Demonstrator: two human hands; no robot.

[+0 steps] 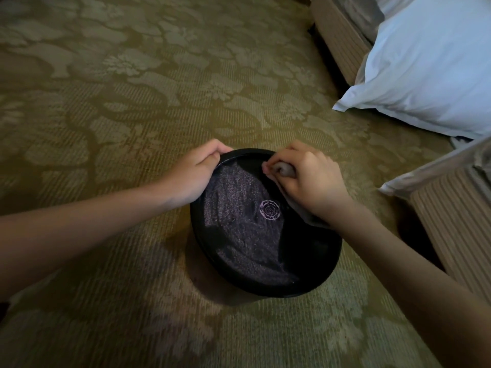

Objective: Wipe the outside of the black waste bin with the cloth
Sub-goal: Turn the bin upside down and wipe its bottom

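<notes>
A round black waste bin (313, 272) stands on the patterned carpet, seen from above. Its inside looks speckled grey with a small round emblem. My left hand (196, 171) grips the bin's far left rim, fingers curled over the edge. My right hand (305, 179) holds a bunched grey cloth (285, 170) and presses it against the far right part of the rim. A flap of the cloth hangs below my right wrist along the rim.
A white pillow (430, 70) lies on the floor at the upper right. A ribbed beige bed base (337, 35) runs behind it. Another ribbed beige base (451, 229) stands close to the bin's right side. Green-gold carpet (119, 88) spreads to the left.
</notes>
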